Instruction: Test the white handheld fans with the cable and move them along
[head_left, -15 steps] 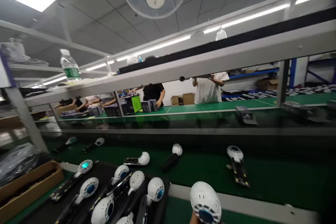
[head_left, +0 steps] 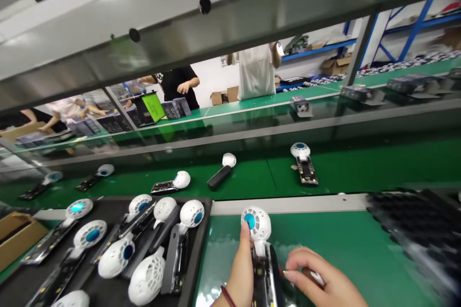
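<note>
Two hands low in frame now, both on one fan unit; half a second ago only its white head poked up at the bottom edge with a fingertip under it, and the view was tilted up at ceiling and shelf. The view has dropped to the bench, so the work area shows: the unit lies on the green mat, head away from the person, dark open handle toward them. Left hand is wrapped along the handle's left side, thumb tip pressed on the blue hub of the head, so it's clamped on the unit. Right hand sits just beside the handle on the right, fingers curled and pinched together near the handle edge; something small and pale may be under the fingertips, too blurred to tell. Judging by that, the unit has been set down for handling, not just carried. Black tray at left holds more fan units, some with circuit boards exposed. Conveyor behind carries scattered units, well apart. Other workers stand at the far line. Dark blurred tray at right.
</note>
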Demonstrator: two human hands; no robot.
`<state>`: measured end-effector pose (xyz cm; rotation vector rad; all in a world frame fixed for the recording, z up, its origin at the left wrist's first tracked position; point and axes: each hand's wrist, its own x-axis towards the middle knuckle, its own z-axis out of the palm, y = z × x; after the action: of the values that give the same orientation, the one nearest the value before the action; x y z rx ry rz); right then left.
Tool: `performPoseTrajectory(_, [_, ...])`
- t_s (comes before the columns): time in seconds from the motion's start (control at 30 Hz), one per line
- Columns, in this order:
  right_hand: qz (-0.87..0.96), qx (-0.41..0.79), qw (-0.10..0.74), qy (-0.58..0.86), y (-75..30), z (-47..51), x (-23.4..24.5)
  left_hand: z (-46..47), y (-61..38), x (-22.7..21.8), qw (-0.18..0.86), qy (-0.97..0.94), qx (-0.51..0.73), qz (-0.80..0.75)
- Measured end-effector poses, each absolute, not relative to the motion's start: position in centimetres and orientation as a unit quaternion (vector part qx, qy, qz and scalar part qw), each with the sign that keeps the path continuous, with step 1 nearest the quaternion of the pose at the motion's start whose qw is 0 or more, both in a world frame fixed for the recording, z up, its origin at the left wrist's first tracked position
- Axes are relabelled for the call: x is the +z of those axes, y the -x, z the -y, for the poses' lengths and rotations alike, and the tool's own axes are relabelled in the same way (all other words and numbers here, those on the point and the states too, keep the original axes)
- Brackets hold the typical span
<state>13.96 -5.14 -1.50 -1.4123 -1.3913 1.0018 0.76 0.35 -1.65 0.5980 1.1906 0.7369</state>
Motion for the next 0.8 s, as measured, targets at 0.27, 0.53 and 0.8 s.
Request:
performPoseTrajectory(0.27, [0.598, 0.390, 0.374, 0.592, -13.6, 6.1, -1.0, 1.1, -1.2, -1.8, 0.611, -0.447, 0.335, -0.561])
performPoseTrajectory(0.53, [0.645, 0.350, 0.321, 0.598, -13.3, 6.9, -1.3, 1.5, -1.3, -1.8, 0.561, -0.522, 0.295, -0.571])
performPoseTrajectory(0.8, [0.673, 0.315, 0.288, 0.605, -13.0, 7.3, -1.4, 1.3, -1.1, -1.9, 0.549, -0.531, 0.280, -0.581])
